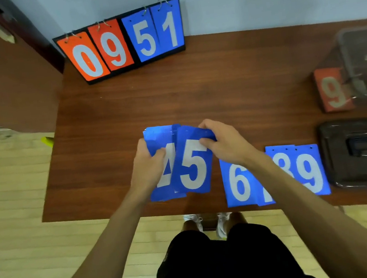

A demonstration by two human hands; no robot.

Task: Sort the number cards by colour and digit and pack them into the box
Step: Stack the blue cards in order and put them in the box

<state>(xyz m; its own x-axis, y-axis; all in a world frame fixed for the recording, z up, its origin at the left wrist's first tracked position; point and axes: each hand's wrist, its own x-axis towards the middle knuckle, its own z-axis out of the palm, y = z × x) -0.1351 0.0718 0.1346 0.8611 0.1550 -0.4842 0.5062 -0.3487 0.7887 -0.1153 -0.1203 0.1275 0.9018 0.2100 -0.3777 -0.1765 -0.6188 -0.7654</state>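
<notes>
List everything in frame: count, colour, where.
flip scoreboard: 1, black frame, showing orange 0 9 and blue 5 1, far left of the table by the wall
blue card stack: 1, 4 on top, near centre
blue 5 card: 1, overlapping the stack
loose blue cards: 4, showing 6, 7, 8, 9, overlapping row at the near edge; 7 and 8 partly hidden by the forearm
orange 9 card: 1, right side, beside the box
clear box: 1, transparent, far right
lid: 1, dark-looking, with handle, near right
table: 1, brown wood grain
shoes: 2, white, below the near edge
left hand: 1, holds the stack
right hand: 1, pinches the 5 card's top corner
</notes>
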